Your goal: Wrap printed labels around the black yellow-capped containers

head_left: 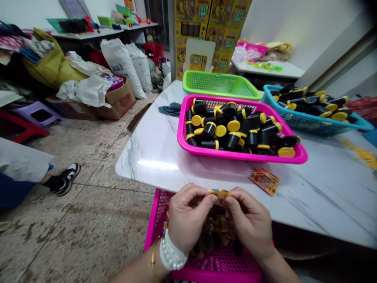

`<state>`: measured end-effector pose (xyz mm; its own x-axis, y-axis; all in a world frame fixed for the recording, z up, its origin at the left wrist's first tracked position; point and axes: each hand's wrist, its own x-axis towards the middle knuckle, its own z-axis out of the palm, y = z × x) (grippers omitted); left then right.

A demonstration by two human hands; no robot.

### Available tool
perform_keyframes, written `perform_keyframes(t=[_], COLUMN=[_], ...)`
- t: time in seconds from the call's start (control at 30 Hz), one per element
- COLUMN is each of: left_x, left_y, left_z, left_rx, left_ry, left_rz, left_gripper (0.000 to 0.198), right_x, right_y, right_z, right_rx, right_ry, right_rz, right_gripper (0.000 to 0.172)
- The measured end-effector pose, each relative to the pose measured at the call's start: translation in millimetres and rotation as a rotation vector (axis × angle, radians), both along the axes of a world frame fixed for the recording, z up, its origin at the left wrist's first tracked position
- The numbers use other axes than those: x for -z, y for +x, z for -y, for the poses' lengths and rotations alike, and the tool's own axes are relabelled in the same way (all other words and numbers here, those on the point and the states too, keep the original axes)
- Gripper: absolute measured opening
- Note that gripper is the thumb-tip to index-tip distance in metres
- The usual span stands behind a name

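One printed wrapper (219, 192), pinched at both ends

We look down on two bare hands that meet beyond the near edge of a white marbled bench (159, 173). The left hand (188, 218) pinches one end of the small yellow-orange wrapper between thumb and forefinger; the right hand (253, 224) pinches the other end in the same way, its remaining fingers curled. The wrapper thus spans the gap between the thumbs, above a lower pink basket (157, 214). In that basket we make out dark and yellow-orange pieces, too shaded to identify singly. On the left wrist we note a white cuff with a pearl bracelet (173, 255) and, just beside it, a gold-coloured bangle (153, 257).

On the bench, a second pink basket (241, 156) holds a heap of black cylindrical containers (252, 138) with yellow caps, lying at various angles. Near its front rim we find a few flat printed pieces (266, 181), overlapping one another. Behind it stands a green basket (218, 84); to the right, a blue basket (318, 124) carries more capped containers. Further back we see stacked yellow cartons (224, 29) and, on the floor at left, white sacks (120, 65).
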<state>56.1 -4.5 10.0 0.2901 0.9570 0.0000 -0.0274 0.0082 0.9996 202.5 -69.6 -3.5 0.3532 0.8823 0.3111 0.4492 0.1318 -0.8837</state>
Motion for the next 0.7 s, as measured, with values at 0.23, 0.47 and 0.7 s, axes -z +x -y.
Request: perform_keyframes(t=[0.23,0.47,0.7], left_x=[12.0,-1.1,-4.2], left_y=[-4.2,-4.3,-9.0], left_z=[-2.8,0.1,1.6], left_rx=[0.043,0.011,-0.017], left_ry=[-0.259,-0.065,-0.059], left_rz=[0.153,0.1,0.045], left_gripper=[0.026,0.015,0.012], right_x=[-4.7,-8.0,-11.0], right_y=[1.6,-7.5,-14.4], right_z=[-7.2,-11.8,-2.7], right_rx=[0.033,0.103,0.133], right_ry=[-0.06,0.038,0.024], right_rz=[-0.208,-0.209,-0.11], right_gripper=[0.033,0.029,0.036])
